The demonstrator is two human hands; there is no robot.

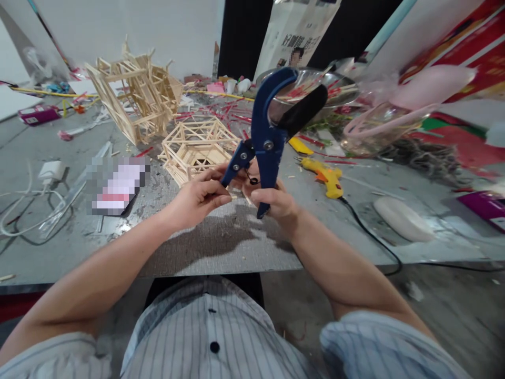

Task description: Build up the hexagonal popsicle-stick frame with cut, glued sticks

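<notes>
My right hand [274, 200] is closed around the lower handle of a blue cutter [269, 123], which stands upright above the grey table [221, 247] with its black jaw pointing up and to the right. My left hand [201, 196] is closed in a pinch just left of the cutter's second handle, and a thin wooden stick end [248, 198] shows between the two hands. Behind the hands lie two stick frameworks: a low one [197, 147] and a taller tilted one [136, 97].
A yellow glue gun [325, 176] with a black cord lies to the right. Beyond it are a metal bowl [315, 87] with sticks, a clear pink-rimmed container [384, 126] and a white oval object [402, 218]. White cables and a charger [51, 171] lie at left.
</notes>
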